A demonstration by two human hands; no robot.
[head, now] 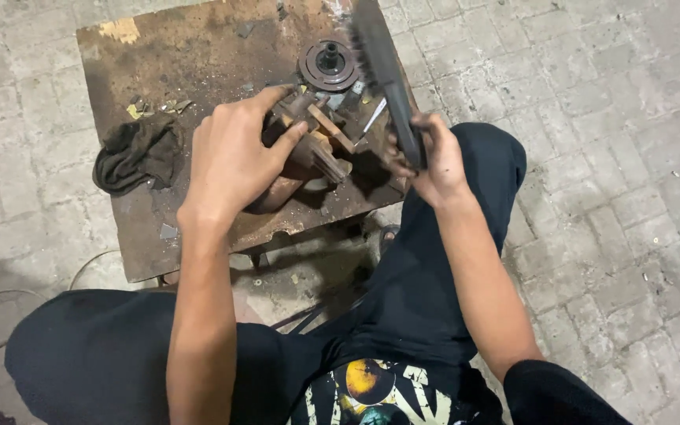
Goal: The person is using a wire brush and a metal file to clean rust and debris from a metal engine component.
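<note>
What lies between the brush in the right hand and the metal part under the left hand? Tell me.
Nothing visible. The right hand holds the brush just beside the metal part, which the left hand grips on the low table.

Count: 1 low rusty-brown metal work table (pixel 167 55), 1 crumpled dark cloth rag (pixel 135 153), 1 round grooved dark metal pulley disc (pixel 329 66), 1 dark bristled wire brush (pixel 383 67), 1 greasy shafted metal housing part (pixel 316 145), 2 bare hands.

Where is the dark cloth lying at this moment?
In the head view, the dark cloth lies crumpled on the left part of the rusty metal table, just left of the left hand that grips the metal part.
</note>
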